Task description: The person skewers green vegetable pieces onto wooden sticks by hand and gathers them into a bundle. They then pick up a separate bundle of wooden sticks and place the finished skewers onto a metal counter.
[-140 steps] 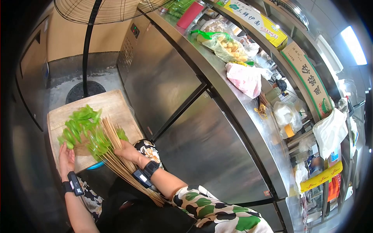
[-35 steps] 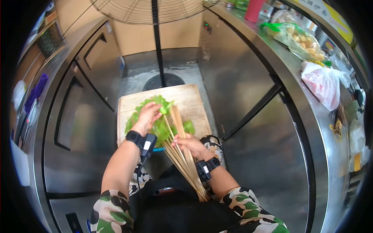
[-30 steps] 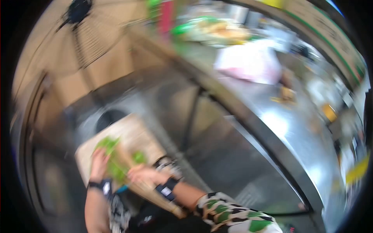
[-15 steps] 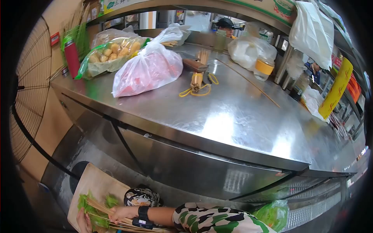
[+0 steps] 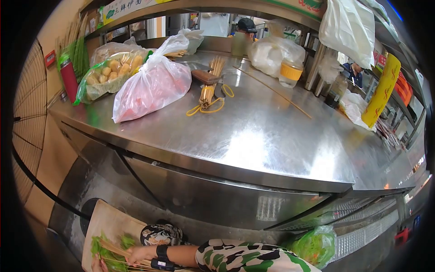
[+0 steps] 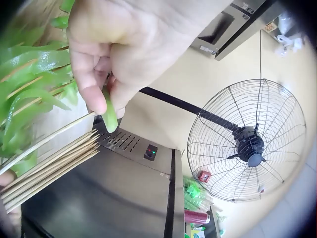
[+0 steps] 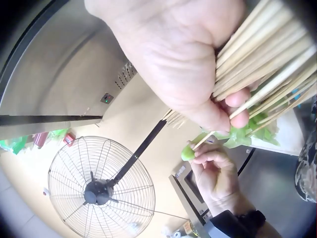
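My left hand (image 6: pixel 124 44) pinches a thin green vegetable slice (image 6: pixel 110 116) between thumb and fingers. The pointed end of a single bamboo skewer (image 6: pixel 49 136) meets this slice. My right hand (image 7: pixel 183 59) grips a thick bundle of bamboo skewers (image 7: pixel 267 54), with that single skewer held apart from the rest by thumb and fingertips. More green slices (image 6: pixel 29 69), several threaded on skewers, lie beside the hands over a wooden board (image 5: pixel 106 220). In the head view both hands are low at the left, the left one partly cut off by the frame edge.
A steel counter (image 5: pixel 181 136) spans the head view, bearing a pink-filled plastic bag (image 5: pixel 154 88), a bag of yellowish pieces (image 5: pixel 111 72) and a skewer bundle (image 5: pixel 208 93) with yellow bands. A wire fan (image 6: pixel 247 144) stands beyond the board. A green-filled bag (image 5: pixel 315 247) sits lower right.
The left hand has gone from the slices on the board to a skewer tip beside the right hand, carrying a slice. The head view has swung right, towards the counter.
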`<control>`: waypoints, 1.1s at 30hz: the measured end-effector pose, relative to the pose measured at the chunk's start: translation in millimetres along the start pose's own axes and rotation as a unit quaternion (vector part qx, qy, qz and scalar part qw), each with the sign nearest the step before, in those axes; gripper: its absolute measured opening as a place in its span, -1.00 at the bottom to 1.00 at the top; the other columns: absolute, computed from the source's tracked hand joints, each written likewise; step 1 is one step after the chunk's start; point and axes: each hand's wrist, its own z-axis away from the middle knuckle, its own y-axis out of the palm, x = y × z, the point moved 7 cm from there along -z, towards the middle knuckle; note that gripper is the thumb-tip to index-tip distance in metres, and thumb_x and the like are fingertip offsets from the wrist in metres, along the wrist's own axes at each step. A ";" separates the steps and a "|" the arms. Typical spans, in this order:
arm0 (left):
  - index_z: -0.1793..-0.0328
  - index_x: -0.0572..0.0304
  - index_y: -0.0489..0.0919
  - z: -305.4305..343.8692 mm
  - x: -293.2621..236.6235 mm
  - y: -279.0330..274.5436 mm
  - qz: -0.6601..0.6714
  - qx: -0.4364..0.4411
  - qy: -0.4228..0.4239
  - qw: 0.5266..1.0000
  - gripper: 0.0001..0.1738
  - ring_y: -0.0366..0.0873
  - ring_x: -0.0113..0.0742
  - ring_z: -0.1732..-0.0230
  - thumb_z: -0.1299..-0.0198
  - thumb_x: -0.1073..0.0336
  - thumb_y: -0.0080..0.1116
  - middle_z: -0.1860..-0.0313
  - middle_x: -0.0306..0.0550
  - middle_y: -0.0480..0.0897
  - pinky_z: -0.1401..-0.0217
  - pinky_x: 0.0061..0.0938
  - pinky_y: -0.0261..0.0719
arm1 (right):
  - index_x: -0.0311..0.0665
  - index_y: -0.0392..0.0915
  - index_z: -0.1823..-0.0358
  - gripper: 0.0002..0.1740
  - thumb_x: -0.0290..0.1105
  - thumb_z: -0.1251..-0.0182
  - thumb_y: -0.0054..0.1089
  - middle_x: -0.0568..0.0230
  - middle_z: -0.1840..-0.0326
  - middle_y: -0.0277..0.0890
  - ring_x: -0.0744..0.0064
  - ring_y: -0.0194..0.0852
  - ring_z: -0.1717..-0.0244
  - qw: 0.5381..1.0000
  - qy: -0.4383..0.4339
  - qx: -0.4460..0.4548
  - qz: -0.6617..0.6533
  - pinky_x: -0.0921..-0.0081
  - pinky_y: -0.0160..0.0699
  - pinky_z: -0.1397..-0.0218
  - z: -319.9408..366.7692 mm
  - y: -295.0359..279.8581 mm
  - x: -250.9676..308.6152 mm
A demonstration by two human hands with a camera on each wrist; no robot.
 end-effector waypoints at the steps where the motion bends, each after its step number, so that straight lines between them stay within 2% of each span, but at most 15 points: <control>1: 0.04 0.31 0.53 31.0 -25.5 21.2 0.011 -0.021 -0.020 1.000 -0.70 0.46 -0.45 0.35 -0.13 0.31 0.16 0.30 -0.17 0.54 0.38 -0.69 0.47 | -0.26 0.41 0.43 -0.86 -0.47 -0.01 0.21 0.32 0.64 0.43 0.57 0.36 0.65 1.000 0.000 0.004 0.001 0.62 0.24 0.61 -0.5 -1.1 0.0; 4: 0.05 0.34 0.54 119.0 -101.4 78.8 0.041 -0.065 -0.064 0.995 -0.66 0.50 -0.27 0.25 0.00 0.42 0.27 0.22 -0.08 0.56 0.34 -0.55 0.53 | -0.28 0.39 0.44 -0.84 -0.46 -0.01 0.21 0.29 0.68 0.40 0.52 0.37 0.63 1.000 -0.006 0.024 0.002 0.60 0.24 0.59 -10.3 -5.5 -8.8; 6: 0.08 0.38 0.54 124.4 -105.7 79.9 0.024 -0.076 -0.045 0.996 -0.67 0.50 -0.30 0.25 0.01 0.44 0.28 0.22 -0.08 0.56 0.35 -0.57 0.53 | -0.27 0.39 0.43 -0.84 -0.44 -0.02 0.21 0.31 0.68 0.39 0.52 0.35 0.63 0.998 -0.020 0.051 -0.002 0.60 0.24 0.58 -19.0 -7.6 -15.7; 7: 0.09 0.40 0.54 125.1 -105.5 78.0 0.015 -0.081 -0.036 0.996 -0.67 0.49 -0.31 0.26 0.02 0.44 0.28 0.22 -0.07 0.55 0.35 -0.57 0.52 | -0.27 0.39 0.42 -0.83 -0.42 -0.04 0.21 0.31 0.67 0.39 0.51 0.32 0.64 0.998 -0.026 0.047 -0.029 0.61 0.24 0.57 -19.3 -7.2 -18.4; 10: 0.10 0.38 0.55 104.0 -82.2 59.0 0.049 -0.049 -0.038 0.997 -0.66 0.50 -0.30 0.26 0.03 0.43 0.30 0.22 -0.03 0.56 0.31 -0.55 0.53 | -0.27 0.40 0.41 -0.84 -0.41 -0.07 0.21 0.31 0.67 0.39 0.51 0.31 0.65 0.997 -0.005 0.070 0.017 0.60 0.25 0.55 -18.9 -10.8 -18.7; 13: 0.09 0.36 0.55 89.2 -81.0 48.4 -0.131 -0.014 0.031 0.991 -0.67 0.51 -0.26 0.25 -0.01 0.37 0.28 0.21 -0.03 0.57 0.28 -0.52 0.53 | -0.28 0.40 0.40 -0.84 -0.41 -0.09 0.20 0.31 0.67 0.40 0.51 0.31 0.66 0.998 0.000 0.063 0.018 0.62 0.26 0.55 -16.4 -9.2 -17.1; 14: 0.08 0.36 0.54 86.8 -79.7 44.3 -0.148 -0.013 0.038 0.988 -0.66 0.50 -0.26 0.25 -0.02 0.35 0.27 0.21 -0.04 0.57 0.28 -0.53 0.53 | -0.29 0.40 0.40 -0.84 -0.41 -0.09 0.20 0.31 0.66 0.41 0.51 0.31 0.66 0.998 0.001 0.066 0.008 0.62 0.26 0.56 -15.1 -7.9 -16.7; 19: 0.03 0.34 0.52 92.0 -63.6 48.0 0.002 -0.024 -0.068 0.997 -0.63 0.50 -0.27 0.25 -0.08 0.26 0.23 0.21 -0.09 0.56 0.28 -0.55 0.54 | -0.31 0.39 0.40 -0.83 -0.43 -0.07 0.21 0.30 0.66 0.41 0.52 0.34 0.66 0.997 0.010 0.074 -0.012 0.64 0.24 0.61 -16.9 -6.7 -19.0; 21: 0.01 0.33 0.50 94.3 -60.3 47.6 0.046 -0.026 -0.102 0.993 -0.61 0.50 -0.27 0.25 -0.10 0.23 0.21 0.21 -0.11 0.56 0.28 -0.55 0.54 | -0.31 0.39 0.40 -0.82 -0.45 -0.05 0.22 0.30 0.67 0.41 0.52 0.36 0.65 0.998 -0.012 0.058 -0.015 0.62 0.25 0.61 -18.4 -7.0 -20.8; 25: -0.04 0.32 0.47 83.0 -50.6 39.6 0.025 -0.004 -0.094 0.995 -0.61 0.49 -0.28 0.19 -0.13 0.25 0.18 0.20 -0.09 0.54 0.28 -0.59 0.55 | -0.30 0.37 0.40 -0.80 -0.50 0.01 0.24 0.30 0.63 0.42 0.52 0.39 0.65 1.000 -0.003 0.022 0.004 0.60 0.29 0.61 -23.2 -11.6 -25.6; 28: -0.06 0.32 0.45 42.4 -23.2 4.5 -0.177 0.005 0.055 0.983 -0.61 0.47 -0.28 0.12 -0.14 0.29 0.17 0.13 -0.05 0.52 0.26 -0.62 0.53 | -0.29 0.42 0.37 -0.82 -0.47 0.00 0.23 0.28 0.55 0.47 0.53 0.44 0.60 0.999 -0.005 0.034 0.025 0.60 0.36 0.57 -28.7 -14.7 -33.5; 30: -0.12 0.36 0.41 35.8 -12.6 8.0 -0.202 0.064 0.133 0.968 -0.57 0.44 -0.18 0.00 -0.16 0.30 0.11 -0.02 0.05 0.47 0.07 -0.53 0.50 | -0.26 0.45 0.39 -0.86 -0.39 -0.06 0.20 0.35 0.54 0.47 0.55 0.45 0.56 0.999 -0.028 0.032 0.027 0.62 0.37 0.53 -12.0 -9.7 -18.2; 31: -0.03 0.28 0.48 26.0 -0.5 31.5 0.172 0.078 -0.056 0.980 -0.71 0.49 -0.58 0.34 -0.25 0.28 0.04 0.27 -0.21 0.56 0.30 -0.78 0.50 | -0.25 0.46 0.40 -0.86 -0.36 -0.09 0.18 0.38 0.54 0.47 0.56 0.46 0.54 0.998 -0.030 0.045 0.024 0.62 0.38 0.51 -2.2 2.1 -10.3; 32: -0.06 0.28 0.45 39.1 -7.4 51.6 0.232 0.149 -0.044 0.960 -0.71 0.51 -0.55 0.23 -0.23 0.33 0.05 0.17 -0.19 0.56 0.18 -0.74 0.53 | -0.27 0.50 0.29 -0.81 -0.31 -0.17 0.12 0.36 0.44 0.51 0.53 0.52 0.43 0.996 -0.035 0.075 0.016 0.61 0.45 0.44 -0.4 0.8 -9.8; 33: -0.11 0.28 0.42 62.4 -41.7 64.3 -0.118 0.206 0.180 0.955 -0.65 0.49 -0.37 0.14 -0.16 0.50 -0.01 0.14 -0.08 0.55 0.06 -0.59 0.48 | -0.31 0.49 0.16 -0.75 -0.31 -0.22 0.07 0.28 0.32 0.54 0.48 0.55 0.33 0.996 -0.039 0.085 0.005 0.56 0.52 0.36 7.8 -0.1 -4.5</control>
